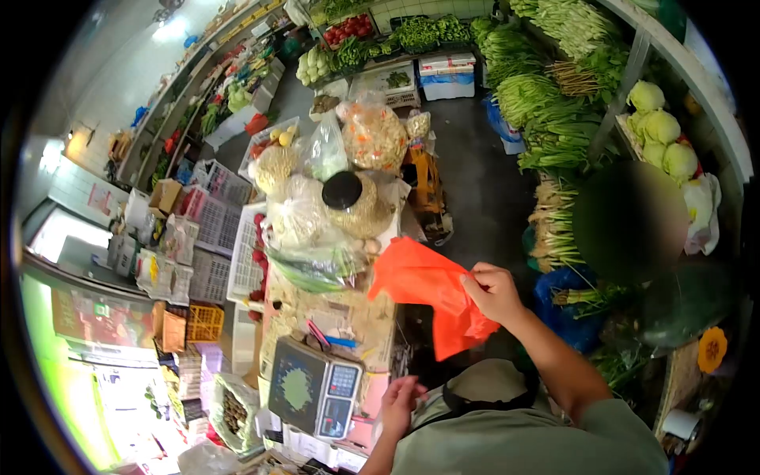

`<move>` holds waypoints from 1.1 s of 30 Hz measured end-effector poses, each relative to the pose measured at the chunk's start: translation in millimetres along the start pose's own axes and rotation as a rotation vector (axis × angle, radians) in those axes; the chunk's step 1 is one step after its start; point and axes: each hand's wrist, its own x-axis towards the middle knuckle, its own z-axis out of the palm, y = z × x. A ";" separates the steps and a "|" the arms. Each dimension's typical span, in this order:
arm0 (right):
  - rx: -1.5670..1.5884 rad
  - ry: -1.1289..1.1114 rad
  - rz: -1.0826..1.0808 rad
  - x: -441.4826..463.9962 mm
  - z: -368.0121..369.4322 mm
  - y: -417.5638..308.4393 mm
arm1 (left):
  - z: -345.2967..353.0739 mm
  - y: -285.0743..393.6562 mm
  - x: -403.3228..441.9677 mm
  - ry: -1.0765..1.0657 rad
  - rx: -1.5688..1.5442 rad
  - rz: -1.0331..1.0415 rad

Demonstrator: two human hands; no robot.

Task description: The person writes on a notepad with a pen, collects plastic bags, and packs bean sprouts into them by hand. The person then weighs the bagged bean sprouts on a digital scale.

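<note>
My right hand [492,291] is closed on a red plastic bag [431,277], gripping it at its right side. The bag hangs limp and spread out over the table's right edge. In front of my body, my left hand [402,402] is held low with its fingers curled in, and nothing shows in them. Near it on the table lies a digital scale [317,389] with a dark plate and a keypad. Beyond the bag stand a large jar [356,204] with a black lid and a clear bag of green vegetables [313,265].
Clear bags of food, one with orange and white pieces [372,134], crowd the table's far end. Leafy greens [546,119] and cabbages [661,131] fill the right-hand shelves. White crates [214,206] stand at left. A blurred figure [629,226] is at right.
</note>
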 end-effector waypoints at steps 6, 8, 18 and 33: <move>-0.097 -0.153 -0.134 117.1 -50.0 45.8 | 183.7 143.6 109.5 -0.245 0.254 0.517; 0.007 -0.510 -0.147 168.2 -55.8 62.7 | 234.1 176.3 159.1 -0.294 0.299 0.560; -0.284 -0.365 -0.280 508.6 -252.9 137.7 | 440.2 372.8 443.5 -0.356 0.131 0.416; 0.919 -0.400 0.639 1002.6 -262.3 332.7 | 544.1 635.1 780.1 0.274 0.231 0.537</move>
